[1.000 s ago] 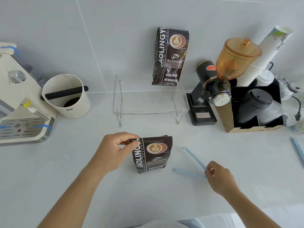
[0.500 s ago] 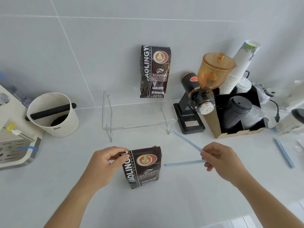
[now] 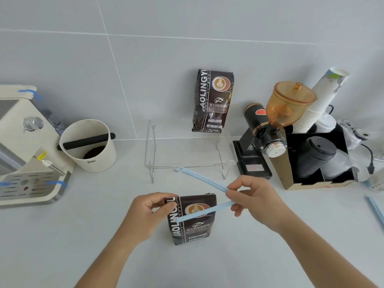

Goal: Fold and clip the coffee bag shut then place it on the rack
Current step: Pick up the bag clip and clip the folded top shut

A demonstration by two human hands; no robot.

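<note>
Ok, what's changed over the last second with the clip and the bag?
The right hand lifted the open blue clip off the counter and carried it left; one arm now lies across the front of the coffee bag, the other points toward the rack. It is not yet closed on the fold. The left hand kept its pinch on the bag's folded top, and the bag stayed standing on the counter.

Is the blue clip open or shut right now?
Open: the blue clip has two arms spread in a V from the right hand.
</note>
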